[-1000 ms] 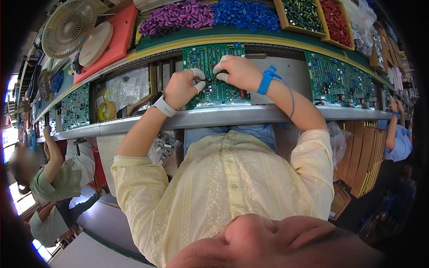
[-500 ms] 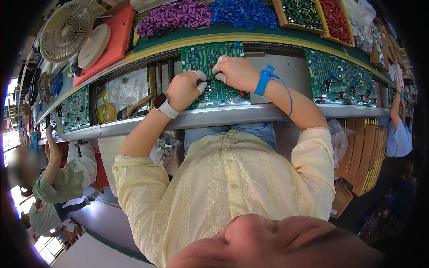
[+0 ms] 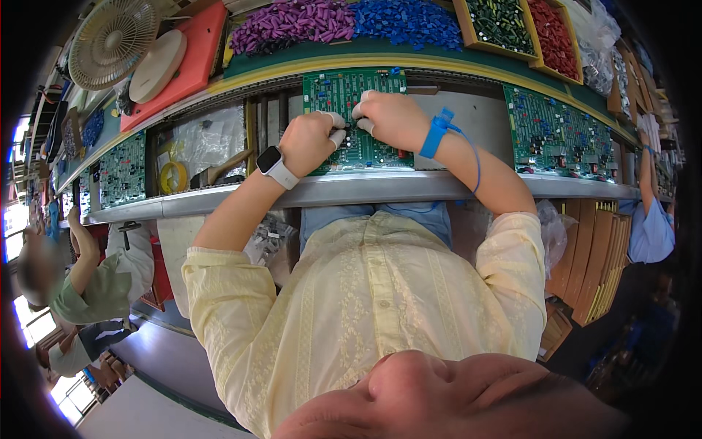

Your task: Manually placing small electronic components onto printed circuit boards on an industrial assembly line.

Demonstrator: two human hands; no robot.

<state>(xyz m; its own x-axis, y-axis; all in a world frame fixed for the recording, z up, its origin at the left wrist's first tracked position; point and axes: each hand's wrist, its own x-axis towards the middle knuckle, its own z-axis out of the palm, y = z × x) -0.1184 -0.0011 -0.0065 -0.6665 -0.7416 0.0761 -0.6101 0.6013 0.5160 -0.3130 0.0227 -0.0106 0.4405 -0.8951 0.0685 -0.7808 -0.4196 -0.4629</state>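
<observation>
A green circuit board (image 3: 322, 91) with many small parts lies in front of me on the metal rails. Over its left middle is my left hand (image 3: 311, 140), with white covers on its fingertips and the thumb and forefinger bent close together at the board's surface. My right hand (image 3: 393, 121), also in white fingertip covers, works beside it from the right, its fingers pinched down onto the board. Whatever sits between the fingertips is too small or hidden to name. A blue wrist strap (image 3: 433, 137) with a cord circles my right wrist; a watch (image 3: 270, 159) is on my left.
More populated boards lie on the line, one at right (image 3: 559, 135) and one at left (image 3: 123, 172). Purple parts (image 3: 292, 28), blue parts (image 3: 406, 23) and part boxes (image 3: 552, 36) line the far shelf. Tape (image 3: 173, 177) and a brush (image 3: 219, 168) lie left. Other people sit at both sides.
The whole view has shifted slightly. Both my hands stay at nearly the same place on the board, fingers still bent inward.
</observation>
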